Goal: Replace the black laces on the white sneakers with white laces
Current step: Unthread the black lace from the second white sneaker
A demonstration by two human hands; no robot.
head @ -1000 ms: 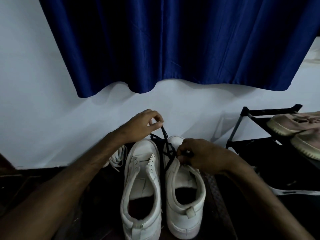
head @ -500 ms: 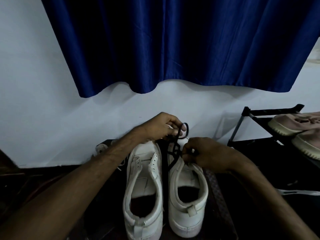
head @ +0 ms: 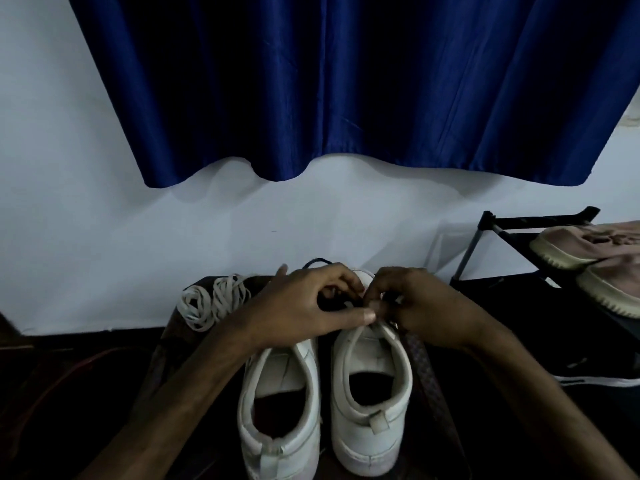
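Pinching black lace (head: 330, 303) at right sneaker (head: 371, 396) with left hand (head: 304, 308) and right hand (head: 424, 306); best eased out crossing by crossing.

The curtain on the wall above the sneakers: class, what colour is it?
Dark blue and plain; the curtain shows best in the head view.

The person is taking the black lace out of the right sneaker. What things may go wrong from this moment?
1. Both the left hand and the right hand pinch the black lace over the right sneaker in dim light; a hard pull might tighten a tangle.
2. The white laces lie loosely coiled beside the left forearm; a sweep of it might knock or tangle them.
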